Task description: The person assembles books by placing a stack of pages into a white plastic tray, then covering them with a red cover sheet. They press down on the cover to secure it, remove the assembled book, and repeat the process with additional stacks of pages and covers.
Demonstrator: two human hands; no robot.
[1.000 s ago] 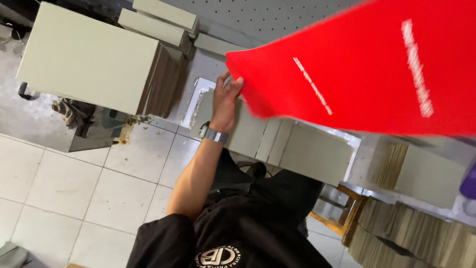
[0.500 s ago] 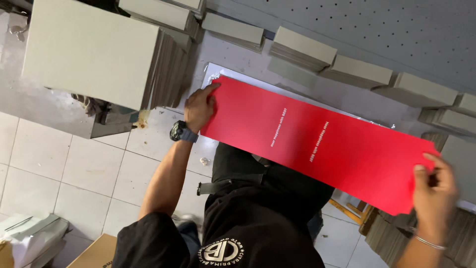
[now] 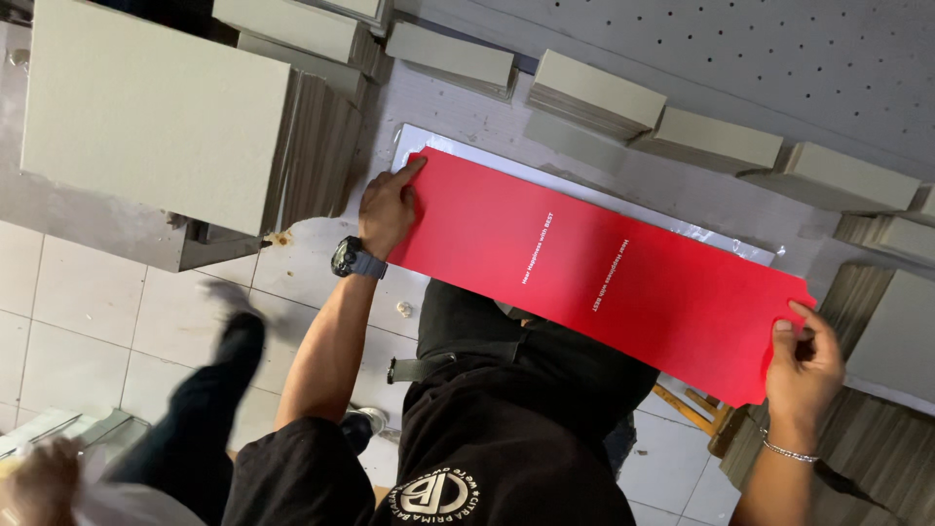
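Observation:
A long red card sheet point(image 3: 604, 268) with two short lines of white print lies flat over a silvery plate point(image 3: 458, 146) on the grey worktop. My left hand point(image 3: 387, 207), with a black watch on the wrist, presses the sheet's left end, index finger stretched to its corner. At the sheet's right end, my right hand point(image 3: 804, 363), wearing a thin bracelet, pinches the edge between thumb and fingers. My black shirt fills the bottom middle.
Stacks of grey board surround the plate: a big one point(image 3: 161, 117) at upper left, several smaller ones point(image 3: 599, 93) along the back, more at right point(image 3: 891, 331). Another person's blurred dark leg and shoe point(image 3: 219, 360) crosses the tiled floor at lower left.
The red sheet came down from in front of the camera and now lies flat on the plate. Both hands followed its ends. A person's leg has entered at lower left.

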